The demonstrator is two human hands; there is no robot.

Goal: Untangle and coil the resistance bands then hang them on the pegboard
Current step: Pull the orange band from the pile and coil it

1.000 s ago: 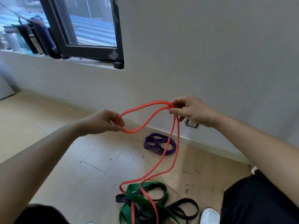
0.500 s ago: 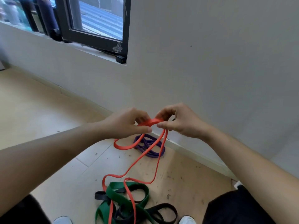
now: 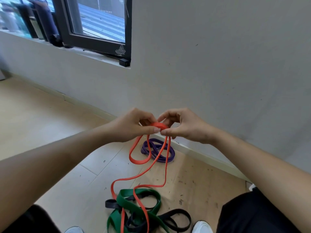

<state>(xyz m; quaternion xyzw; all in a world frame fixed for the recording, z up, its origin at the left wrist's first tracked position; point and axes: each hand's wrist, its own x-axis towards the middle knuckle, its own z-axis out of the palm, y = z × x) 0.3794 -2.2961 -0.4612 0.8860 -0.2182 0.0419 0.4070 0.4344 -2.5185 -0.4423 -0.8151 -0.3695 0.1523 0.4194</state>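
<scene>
1. Our left hand (image 3: 133, 126) and right hand (image 3: 185, 126) meet in front of us, above the floor (image 3: 50, 132) and near the wall (image 3: 218, 64).
2. Both hands grasp the red band (image 3: 158, 125). Our left thumb and fingers pinch its top from 1 side, and our right thumb and forefinger pinch it from the other. Our thumb tips are almost touching.
3. Between our hands the red band makes a small flat arch. Below our left hand, 1 short loop of it hangs free in the air.
4. Below our right hand, 2 long red strands drop to the floor, bend, and run across the pile between our legs.
5. That pile holds the green band (image 3: 124, 195) and the black band (image 3: 110, 204), tangled together, with the red strands lying over both.
6. The purple band (image 3: 166, 160) lies on the floor in a loose coil close to the wall, apart from the pile and behind the hanging red loop.
7. We see 2 white shoes (image 3: 202, 227) at the bottom edge, 1 on each side of the pile.
8. A dark-framed window (image 3: 97, 22) sits in the wall at upper left.
</scene>
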